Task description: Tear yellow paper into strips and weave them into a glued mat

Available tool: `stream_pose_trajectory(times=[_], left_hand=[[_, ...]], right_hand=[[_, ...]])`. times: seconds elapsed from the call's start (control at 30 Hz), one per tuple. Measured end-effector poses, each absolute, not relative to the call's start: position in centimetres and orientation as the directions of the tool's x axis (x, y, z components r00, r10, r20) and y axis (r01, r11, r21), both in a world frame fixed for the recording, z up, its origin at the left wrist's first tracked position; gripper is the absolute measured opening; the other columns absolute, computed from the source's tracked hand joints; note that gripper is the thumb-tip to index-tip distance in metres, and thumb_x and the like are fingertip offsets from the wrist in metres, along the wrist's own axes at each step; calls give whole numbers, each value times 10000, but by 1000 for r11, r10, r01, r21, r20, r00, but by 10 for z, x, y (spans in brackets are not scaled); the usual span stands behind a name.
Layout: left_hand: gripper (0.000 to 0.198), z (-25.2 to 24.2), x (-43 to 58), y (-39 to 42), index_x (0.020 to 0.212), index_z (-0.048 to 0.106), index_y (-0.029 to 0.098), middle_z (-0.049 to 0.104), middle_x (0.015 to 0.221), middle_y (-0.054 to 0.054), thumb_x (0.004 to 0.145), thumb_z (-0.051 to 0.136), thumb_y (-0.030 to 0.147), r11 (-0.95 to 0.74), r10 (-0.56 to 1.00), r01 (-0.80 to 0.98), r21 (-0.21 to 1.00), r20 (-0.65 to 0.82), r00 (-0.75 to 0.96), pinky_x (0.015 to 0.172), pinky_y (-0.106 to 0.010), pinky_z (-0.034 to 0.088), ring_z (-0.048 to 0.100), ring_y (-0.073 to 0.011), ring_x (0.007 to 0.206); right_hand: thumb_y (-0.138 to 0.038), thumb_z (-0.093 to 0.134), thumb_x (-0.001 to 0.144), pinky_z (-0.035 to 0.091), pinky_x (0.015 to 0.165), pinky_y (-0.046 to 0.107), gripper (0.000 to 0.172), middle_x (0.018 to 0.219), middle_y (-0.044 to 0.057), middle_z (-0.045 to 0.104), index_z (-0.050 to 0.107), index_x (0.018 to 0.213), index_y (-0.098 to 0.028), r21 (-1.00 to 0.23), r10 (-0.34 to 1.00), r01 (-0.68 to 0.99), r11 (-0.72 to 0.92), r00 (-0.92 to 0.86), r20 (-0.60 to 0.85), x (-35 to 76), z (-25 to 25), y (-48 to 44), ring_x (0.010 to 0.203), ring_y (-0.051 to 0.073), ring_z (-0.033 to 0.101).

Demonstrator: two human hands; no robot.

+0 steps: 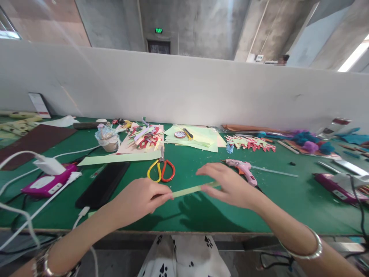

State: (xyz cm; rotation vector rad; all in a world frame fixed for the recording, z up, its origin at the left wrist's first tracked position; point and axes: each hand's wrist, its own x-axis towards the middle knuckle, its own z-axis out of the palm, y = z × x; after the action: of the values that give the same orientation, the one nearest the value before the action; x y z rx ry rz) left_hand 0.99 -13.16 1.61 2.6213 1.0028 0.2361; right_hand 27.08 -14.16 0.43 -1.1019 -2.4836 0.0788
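A narrow pale-green paper strip (187,191) stretches between my hands above the green table. My left hand (147,196) pinches its left end between thumb and fingers. Over the other end is my right hand (227,182), its thumb and fingers spread apart and not closed on the strip, which passes behind the thumb. Whether the right hand touches the paper I cannot tell. Just beyond my left hand lie scissors (163,171) with one yellow and one red handle. A pink glue gun (243,169) rests beyond my right hand.
At the back are a pile of cut paper pieces (147,136), pale-green sheets (207,140) and a red-and-white folded paper chain (250,143). A black phone-like slab (102,184) and a purple power strip (49,182) with cables lie left. Another purple power strip (337,188) sits right.
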Motion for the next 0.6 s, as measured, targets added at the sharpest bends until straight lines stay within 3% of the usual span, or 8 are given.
stream_pose_trajectory(times=[0.1, 0.23, 0.4, 0.5, 0.6], left_hand=[[378, 16, 12, -131, 641, 585, 195, 557, 497, 45, 913, 352, 318, -702, 666, 630, 332, -5, 746, 487, -196, 283, 494, -98, 468], [250, 9, 16, -130, 902, 613, 229, 672, 759, 20, 906, 377, 314, -787, 612, 587, 190, 127, 780, 535, -216, 305, 588, -131, 639], [298, -4, 32, -131, 638, 509, 190, 509, 466, 40, 888, 349, 220, -862, 450, 503, -71, 350, 821, 479, -244, 258, 425, -112, 418], [262, -7, 35, -132, 616, 476, 192, 425, 403, 56, 833, 347, 118, -847, 326, 475, -240, 470, 820, 477, -248, 255, 346, -104, 380], [255, -8, 33, -130, 624, 467, 191, 389, 402, 67, 786, 337, 45, -832, 222, 421, -361, 479, 849, 469, -248, 250, 300, -95, 370]], right_hand=[[-271, 426, 897, 376, 660, 248, 181, 765, 23, 620, 576, 856, -178, -237, 686, 644, 728, -691, 229, 253, 4, -143, 690, 123, 551], [-274, 441, 895, 273, 504, 208, 193, 602, -21, 551, 590, 821, -175, -287, 718, 667, 687, -683, 132, 241, 1, -143, 508, 85, 457], [-321, 434, 896, 239, 491, 199, 243, 558, -34, 492, 580, 769, -172, -345, 688, 602, 720, -687, 236, 235, 0, -142, 488, 75, 388], [-280, 426, 895, 245, 487, 191, 248, 531, -46, 439, 556, 715, -168, -402, 696, 580, 709, -666, 266, 237, -1, -143, 480, 71, 336], [-250, 425, 890, 262, 486, 181, 240, 536, -52, 423, 534, 692, -168, -466, 704, 556, 688, -668, 243, 239, -1, -143, 484, 67, 319]])
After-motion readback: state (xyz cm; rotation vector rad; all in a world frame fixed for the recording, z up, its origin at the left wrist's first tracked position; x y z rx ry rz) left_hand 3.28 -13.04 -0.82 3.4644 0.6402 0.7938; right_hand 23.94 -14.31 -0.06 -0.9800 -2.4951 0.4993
